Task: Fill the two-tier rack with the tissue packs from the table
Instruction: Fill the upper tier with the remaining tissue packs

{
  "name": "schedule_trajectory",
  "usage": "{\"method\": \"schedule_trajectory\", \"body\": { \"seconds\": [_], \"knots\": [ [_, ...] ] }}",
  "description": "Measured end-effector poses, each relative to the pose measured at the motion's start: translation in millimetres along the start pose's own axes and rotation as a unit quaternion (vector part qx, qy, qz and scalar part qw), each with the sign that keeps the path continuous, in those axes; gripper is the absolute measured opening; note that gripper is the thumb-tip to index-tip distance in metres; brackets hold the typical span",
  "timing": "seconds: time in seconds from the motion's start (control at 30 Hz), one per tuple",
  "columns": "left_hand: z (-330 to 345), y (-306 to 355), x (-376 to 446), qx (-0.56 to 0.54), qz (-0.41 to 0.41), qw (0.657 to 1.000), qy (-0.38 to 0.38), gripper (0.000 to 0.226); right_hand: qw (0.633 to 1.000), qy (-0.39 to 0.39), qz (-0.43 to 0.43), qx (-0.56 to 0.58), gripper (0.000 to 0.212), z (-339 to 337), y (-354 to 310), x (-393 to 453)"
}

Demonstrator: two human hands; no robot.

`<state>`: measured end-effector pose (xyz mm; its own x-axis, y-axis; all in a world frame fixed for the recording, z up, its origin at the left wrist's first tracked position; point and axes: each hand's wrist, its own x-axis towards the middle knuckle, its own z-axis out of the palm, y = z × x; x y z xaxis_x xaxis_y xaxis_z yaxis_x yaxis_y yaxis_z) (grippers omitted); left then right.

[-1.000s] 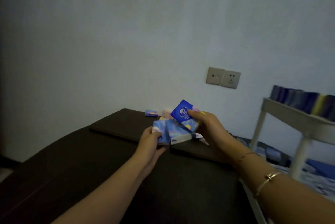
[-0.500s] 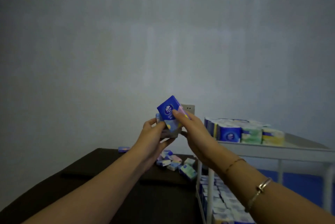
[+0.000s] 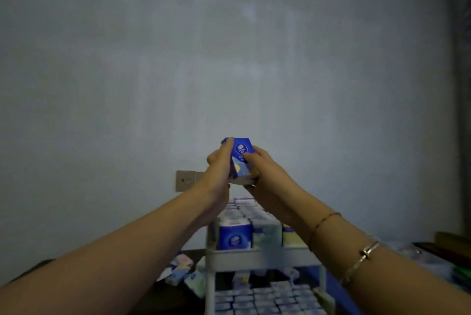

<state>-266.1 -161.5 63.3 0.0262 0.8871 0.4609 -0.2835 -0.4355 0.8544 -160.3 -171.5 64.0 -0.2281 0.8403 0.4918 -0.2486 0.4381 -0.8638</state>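
Both my hands hold a small bundle of tissue packs (image 3: 240,159) up in front of the wall, above the far end of the white two-tier rack (image 3: 257,258). The front pack is dark blue with a white logo. My left hand (image 3: 218,167) grips the bundle from the left, and my right hand (image 3: 262,169) grips it from the right with the thumb across the blue pack. The rack's top tier carries rows of upright packs (image 3: 235,235), and its lower tier (image 3: 257,299) is lined with pale packs. More loose packs (image 3: 181,271) lie on the dark table (image 3: 163,299) left of the rack.
A wall socket plate (image 3: 185,181) sits behind my left wrist. Dim objects lie at the right edge, past the rack (image 3: 448,251). The plain grey wall fills the upper view.
My view has swung right from the table to the rack. Both hands lifted the bundle of packs from over the table and carried it up above the rack's top tier.
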Motion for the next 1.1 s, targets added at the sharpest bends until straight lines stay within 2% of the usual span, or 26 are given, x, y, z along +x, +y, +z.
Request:
{"method": "schedule_trajectory", "body": {
  "seconds": [0.07, 0.17, 0.2, 0.23, 0.27, 0.3, 0.33, 0.37, 0.47, 0.53, 0.6, 0.67, 0.7, 0.8, 0.83, 0.9, 0.93, 1.0, 1.07, 1.1],
  "knots": [
    [28, -8, 16, 0.026, -0.014, 1.0, 0.01, 0.067, 1.0, -0.016, 0.01, 0.022, 0.037, -28, -7, 3],
    [55, -24, 37, 0.147, -0.017, 0.989, 0.011, 0.114, 0.998, -0.043, 0.026, 0.034, 0.029, -70, -17, 1],
    [63, -30, 45, 0.206, -0.016, 0.978, -0.008, 0.125, 0.998, -0.039, 0.034, 0.042, 0.029, -84, -20, 0],
    [69, -33, 47, 0.266, -0.016, 0.963, -0.048, 0.125, 0.998, -0.022, 0.041, 0.034, 0.026, -98, -21, 0],
    [73, -32, 44, 0.319, -0.026, 0.943, -0.094, 0.11, 0.999, 0.009, 0.046, 0.008, 0.028, -111, -19, 1],
    [77, -37, 43, 0.364, -0.042, 0.921, -0.135, 0.083, 0.997, 0.043, 0.055, -0.027, 0.036, -126, -15, 2],
    [75, -44, 46, 0.41, -0.048, 0.896, -0.163, 0.059, 0.994, 0.069, 0.066, -0.056, 0.037, -139, -10, 1],
    [70, -53, 51, 0.464, -0.05, 0.868, -0.167, 0.047, 0.991, 0.088, 0.077, -0.071, 0.032, -147, -6, 0],
    [59, -79, 55, 0.614, -0.045, 0.767, -0.179, 0.047, 0.978, 0.131, 0.094, -0.135, 0.041, -168, 11, -2],
    [55, -88, 54, 0.639, -0.063, 0.741, -0.197, 0.045, 0.967, 0.162, 0.103, -0.166, 0.045, -174, 23, -2],
    [59, -86, 53, 0.598, -0.081, 0.768, -0.214, 0.038, 0.962, 0.176, 0.116, -0.176, 0.049, -174, 35, 0],
    [61, -84, 55, 0.592, -0.112, 0.765, -0.227, 0.034, 0.958, 0.164, 0.137, -0.193, 0.055, -171, 45, 2],
    [61, -85, 57, 0.59, -0.119, 0.769, -0.215, 0.035, 0.955, 0.15, 0.148, -0.209, 0.058, -170, 50, 3],
    [61, -89, 63, 0.527, -0.13, 0.824, -0.165, 0.041, 0.944, 0.108, 0.19, -0.248, 0.069, -171, 58, 5],
    [60, -91, 62, 0.518, -0.134, 0.83, -0.156, 0.043, 0.94, 0.103, 0.217, -0.242, 0.072, -173, 60, 5],
    [60, -92, 62, 0.523, -0.127, 0.826, -0.17, 0.047, 0.93, 0.081, 0.259, -0.248, 0.074, -176, 61, 4],
    [60, -91, 59, 0.541, -0.116, 0.811, -0.192, 0.048, 0.928, 0.068, 0.27, -0.249, 0.073, -176, 60, 3],
    [59, -87, 53, 0.586, -0.098, 0.772, -0.225, 0.049, 0.93, 0.035, 0.282, -0.232, 0.058, -178, 58, 1],
    [58, -81, 48, 0.589, -0.091, 0.769, -0.23, 0.048, 0.932, 0.022, 0.295, -0.209, 0.047, -176, 55, -1],
    [58, -79, 45, 0.59, -0.086, 0.77, -0.23, 0.047, 0.931, 0.029, 0.293, -0.214, 0.048, -177, 56, -1]
  ]
}}
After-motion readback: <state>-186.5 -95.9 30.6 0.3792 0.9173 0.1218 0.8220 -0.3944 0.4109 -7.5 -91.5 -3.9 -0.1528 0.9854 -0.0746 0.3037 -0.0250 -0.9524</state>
